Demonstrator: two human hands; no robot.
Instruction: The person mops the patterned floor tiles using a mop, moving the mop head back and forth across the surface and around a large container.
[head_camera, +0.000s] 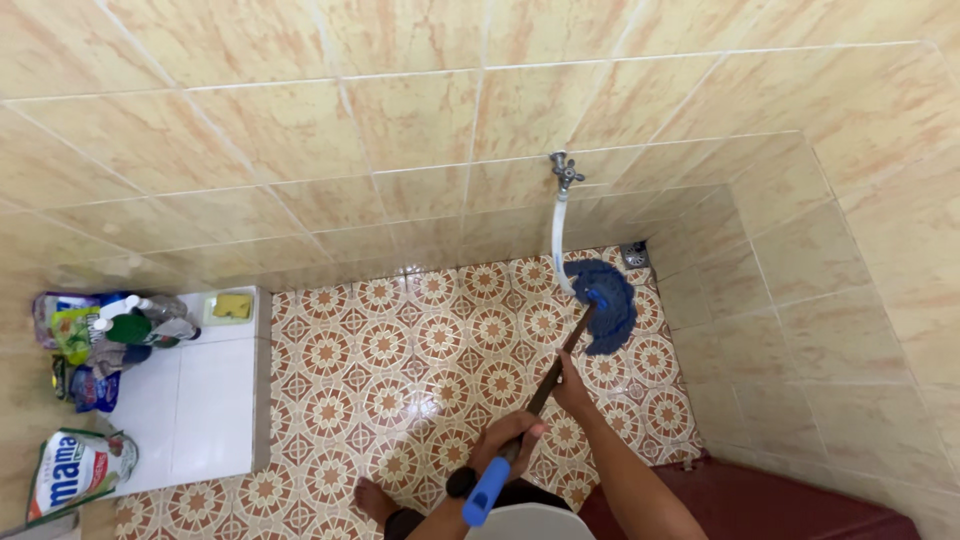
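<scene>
Blue strands of the mop head (606, 308) lie on the patterned floor (400, 360), in the far right corner, just below the white hose (557, 240) that hangs from the tap (565, 172). The end of the hose touches or nearly touches the mop head; which of the two cannot be told. Right behind the mop head there is a small metal drain (635, 255) at the foot of the wall (400, 120).

The dark mop handle (555, 365) goes from the head back to the person. The left hand (508, 440) is closed around the handle low down, just above the blue grip (487, 492) at its end. The right hand (572, 385) is wrapped around the handle higher up, nearer to the head. A bare foot (375, 497) stands on the floor beside the left hand.

On the left there is a low white ledge (200, 400). At its far edge stands a small white tray (232, 306) with a yellow sponge (232, 305) inside. Beside it lie some bottles (145, 325) and coloured pouches (75, 330), close together against the wall. A bigger refill pouch (75, 470) stands at the near end of the ledge. All of these are well apart from the mop. A dark red mat (780, 500) lies at the lower right.
</scene>
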